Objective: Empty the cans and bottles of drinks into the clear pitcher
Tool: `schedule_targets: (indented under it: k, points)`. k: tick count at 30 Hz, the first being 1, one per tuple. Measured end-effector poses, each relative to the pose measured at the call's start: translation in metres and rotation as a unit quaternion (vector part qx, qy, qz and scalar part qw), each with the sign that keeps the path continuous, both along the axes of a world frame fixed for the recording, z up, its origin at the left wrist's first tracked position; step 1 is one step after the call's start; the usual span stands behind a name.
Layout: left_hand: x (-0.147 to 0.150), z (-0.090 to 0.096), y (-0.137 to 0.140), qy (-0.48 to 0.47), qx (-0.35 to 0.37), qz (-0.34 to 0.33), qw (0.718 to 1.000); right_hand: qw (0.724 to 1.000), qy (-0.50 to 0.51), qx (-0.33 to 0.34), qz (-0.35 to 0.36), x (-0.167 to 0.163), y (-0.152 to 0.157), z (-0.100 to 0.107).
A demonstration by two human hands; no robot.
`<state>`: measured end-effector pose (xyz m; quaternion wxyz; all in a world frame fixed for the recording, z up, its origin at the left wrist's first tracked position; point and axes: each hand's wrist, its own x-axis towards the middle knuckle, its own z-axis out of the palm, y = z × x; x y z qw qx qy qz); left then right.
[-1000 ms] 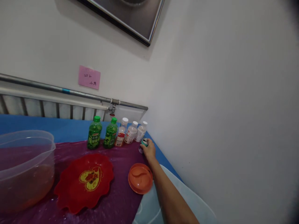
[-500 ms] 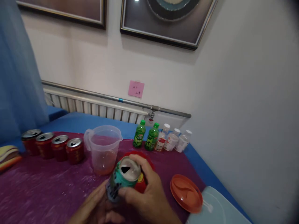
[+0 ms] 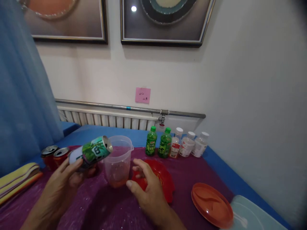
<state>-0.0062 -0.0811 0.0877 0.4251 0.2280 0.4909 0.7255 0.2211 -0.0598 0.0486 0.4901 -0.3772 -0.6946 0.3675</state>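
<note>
I see the left hand (image 3: 62, 183) closed around the lower part of a green can (image 3: 92, 152), with the fingers wrapped on its side and the thumb across it. The can is tipped strongly, almost lying, and its open top points to the right, just at the rim of the clear plastic jug (image 3: 118, 161). The can's top is beside the jug's rim, but I cannot tell if they touch. The jug stands upright on the purple cloth (image 3: 100, 207) and has a little orange liquid at its bottom. The right hand (image 3: 146, 188) holds nothing; its fingers are spread and loosely bent, and it hovers low just to the right of the jug, over the near edge of the red dish (image 3: 165, 182). I cannot tell if the fingertips touch the jug. Behind the left hand, two red cans (image 3: 54, 155) stand with open tops, partly hidden by the green can. At the back of the table, near the wall, two green bottles (image 3: 158, 145) stand in a row with three white-capped bottles (image 3: 189, 145). An orange lid (image 3: 212, 204) lies flat at the right on the cloth, and a pale blue plate (image 3: 251, 217) is just beside it at the corner. Folded striped cloths (image 3: 16, 179) lie at the far left.
</note>
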Motion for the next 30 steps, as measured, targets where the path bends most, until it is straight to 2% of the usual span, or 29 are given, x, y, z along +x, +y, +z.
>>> schedule_targets:
  k: [2,5,10,15,19,23,30]
  points:
    - [-0.004,0.01,0.017,0.036,0.028,0.035,0.998,1.0,0.005,0.0,-0.019,0.004,0.007,-0.011]
    - [-0.006,0.018,0.036,0.094,0.022,0.066,0.993,0.999,0.007,-0.018,-0.034,0.01,0.014,-0.021]
    - [0.001,0.034,0.051,0.221,-0.02,0.049,0.974,0.998,0.017,-0.046,-0.045,0.016,0.018,-0.024]
    - [0.012,0.048,0.064,0.289,-0.011,0.064,0.955,0.998,0.012,-0.039,-0.047,0.02,0.022,-0.027]
    - [0.02,0.05,0.071,0.343,-0.027,0.057,0.937,0.998,-0.003,-0.036,-0.053,0.022,0.025,-0.035]
    - [0.027,0.045,0.071,0.349,-0.026,0.063,0.935,0.997,-0.03,-0.042,-0.059,0.024,0.027,-0.039]
    - [0.027,0.041,0.075,0.356,-0.033,0.066,0.931,0.995,-0.065,0.011,-0.08,0.027,0.028,-0.045]
